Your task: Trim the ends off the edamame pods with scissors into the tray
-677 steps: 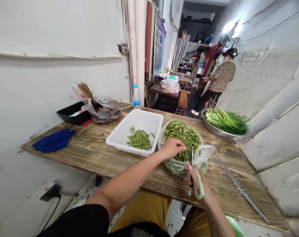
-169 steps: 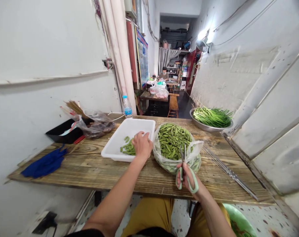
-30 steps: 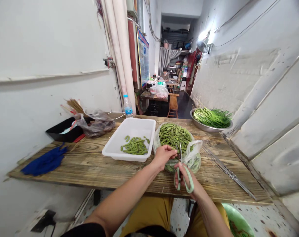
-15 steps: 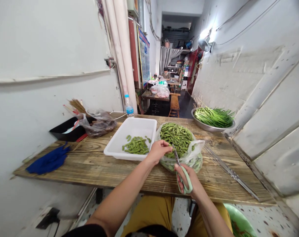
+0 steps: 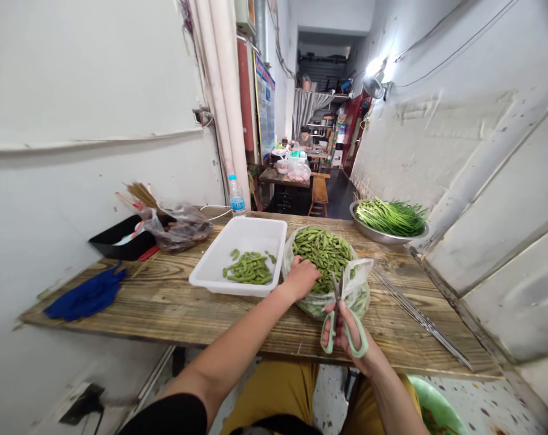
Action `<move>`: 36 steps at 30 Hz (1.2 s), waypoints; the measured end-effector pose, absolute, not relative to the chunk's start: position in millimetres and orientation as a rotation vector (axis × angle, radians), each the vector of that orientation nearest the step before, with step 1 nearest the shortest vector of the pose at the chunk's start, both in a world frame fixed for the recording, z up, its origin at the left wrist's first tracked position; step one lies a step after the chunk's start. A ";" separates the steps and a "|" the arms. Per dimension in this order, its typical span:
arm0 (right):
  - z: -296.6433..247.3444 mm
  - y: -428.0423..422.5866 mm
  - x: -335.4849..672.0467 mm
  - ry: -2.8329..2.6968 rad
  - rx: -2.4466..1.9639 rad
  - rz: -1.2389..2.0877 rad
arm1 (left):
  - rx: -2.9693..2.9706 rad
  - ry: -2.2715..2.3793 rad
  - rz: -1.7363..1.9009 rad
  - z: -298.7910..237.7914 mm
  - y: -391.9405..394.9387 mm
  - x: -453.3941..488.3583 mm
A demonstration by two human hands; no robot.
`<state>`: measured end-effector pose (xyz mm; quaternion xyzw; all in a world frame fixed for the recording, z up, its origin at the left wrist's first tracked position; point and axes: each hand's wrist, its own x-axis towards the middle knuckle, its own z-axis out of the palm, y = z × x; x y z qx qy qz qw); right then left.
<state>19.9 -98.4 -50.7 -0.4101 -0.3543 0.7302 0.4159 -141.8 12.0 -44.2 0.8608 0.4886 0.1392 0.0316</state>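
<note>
My left hand (image 5: pixel 303 280) reaches down onto the green edamame pods (image 5: pixel 324 244) heaped in a clear plastic bag (image 5: pixel 361 269). Its fingers are bent inward and the tips are hidden, so any pod between them cannot be made out. In my right hand (image 5: pixel 346 329) are scissors (image 5: pixel 357 336) with pale green handles. Their blades are spread apart and point up over the near side of the bag. Left of the bag, a white plastic tray (image 5: pixel 210 279) holds a small pile of edamame pods (image 5: pixel 251 269).
A metal bowl of long green stalks (image 5: pixel 371 231) stands at the back right. Metal skewers (image 5: pixel 421 319) lie on the right of the wooden table (image 5: pixel 165 314). Leftward are a blue cloth (image 5: pixel 86 295), a black box (image 5: pixel 119 244) and a bottle (image 5: pixel 236 196). A person sits far back.
My left hand has moved from the scissor tips down onto the pods in the bag. The scissors have opened and shifted slightly right in my right hand.
</note>
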 end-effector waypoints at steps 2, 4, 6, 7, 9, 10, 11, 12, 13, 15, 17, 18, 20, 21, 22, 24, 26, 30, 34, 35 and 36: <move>-50.2 -99.6 20.9 -0.898 -1.078 1.798 | 2.596 1.530 0.430 -47.8 17.3 -139.0; -50.0 -100.1 20.9 -0.922 -1.121 1.776 | 2.483 1.522 0.511 -46.7 18.6 -139.9; -50.6 -99.6 20.0 -0.966 -1.163 1.762 | 2.338 1.461 0.647 -42.8 16.3 -142.0; -51.3 -99.0 19.2 -0.995 -1.185 1.748 | 2.261 1.408 0.710 -40.5 14.2 -143.0; -53.3 -97.0 17.6 -1.056 -1.228 1.710 | 2.107 1.286 0.798 -36.3 9.3 -144.6; -54.5 -95.8 16.7 -1.084 -1.244 1.692 | 2.028 1.224 0.821 -34.7 6.9 -145.3; -55.6 -94.6 15.9 -1.109 -1.255 1.674 | 1.946 1.171 0.834 -33.4 4.6 -145.9; -56.5 -93.4 15.3 -1.132 -1.262 1.661 | 1.865 1.131 0.839 -32.4 2.7 -146.6; -57.1 -92.4 14.8 -1.154 -1.262 1.649 | 1.792 1.110 0.839 -31.4 1.0 -147.2; -56.9 -90.7 14.5 -1.205 -1.252 1.624 | 1.687 1.109 0.825 -29.4 -1.8 -148.1; -55.0 -89.8 15.2 -1.267 -1.259 1.582 | 1.635 1.126 0.815 -27.0 -3.9 -148.6; -53.5 -89.7 15.8 -1.295 -1.272 1.555 | 1.620 1.129 0.812 -25.7 -4.7 -148.7; -50.0 -89.8 17.2 -1.342 -1.299 1.499 | 1.598 1.135 0.817 -23.5 -5.8 -148.6; -48.5 -89.9 17.9 -1.360 -1.306 1.475 | 1.589 1.142 0.823 -22.6 -6.2 -148.5; -47.5 -90.0 18.4 -1.377 -1.304 1.457 | 1.581 1.152 0.830 -21.9 -6.5 -148.5; -47.3 -89.7 18.8 -1.406 -1.287 1.434 | 1.571 1.161 0.841 -20.8 -6.9 -148.5; -49.5 -88.8 18.5 -1.416 -1.275 1.432 | 1.573 1.139 0.839 -19.7 -7.5 -148.7; -55.6 -87.5 16.5 -1.373 -1.296 1.450 | 1.575 1.092 0.824 -17.4 -8.8 -149.2; -57.6 -88.3 15.1 -1.288 -1.365 1.449 | 1.468 1.073 0.857 -19.2 -7.7 -148.6; -57.5 -88.6 14.9 -1.272 -1.360 1.450 | 1.414 1.078 0.907 -20.4 -6.9 -148.1; -57.3 -89.0 14.6 -1.258 -1.343 1.459 | 1.345 1.089 0.974 -21.7 -6.1 -147.5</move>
